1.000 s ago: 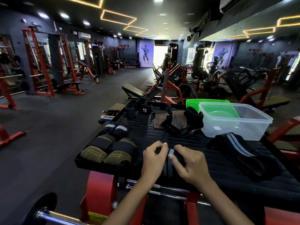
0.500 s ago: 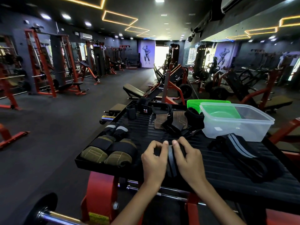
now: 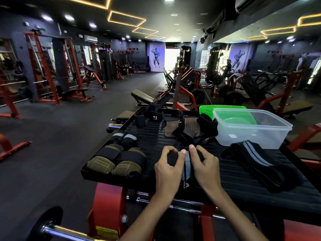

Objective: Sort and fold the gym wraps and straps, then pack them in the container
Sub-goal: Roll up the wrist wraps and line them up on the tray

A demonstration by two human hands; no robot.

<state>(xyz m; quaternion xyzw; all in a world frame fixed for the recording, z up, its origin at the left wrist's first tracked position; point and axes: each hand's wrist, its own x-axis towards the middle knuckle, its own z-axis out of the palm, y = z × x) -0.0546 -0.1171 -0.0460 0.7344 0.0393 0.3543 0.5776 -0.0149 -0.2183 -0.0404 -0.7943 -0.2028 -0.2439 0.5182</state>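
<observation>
Both hands curl around a black wrist wrap with a grey stripe lying on the near edge of the black ribbed platform: left hand and right hand pinch its far end. The clear plastic container sits far right.

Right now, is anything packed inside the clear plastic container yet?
No, the clear container holds no wraps; only the green lid behind it shows through its walls.

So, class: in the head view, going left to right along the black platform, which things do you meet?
Olive rolled wraps → left hand → grey-striped wrap between both hands → right hand → loose striped wrap → clear container.
</observation>
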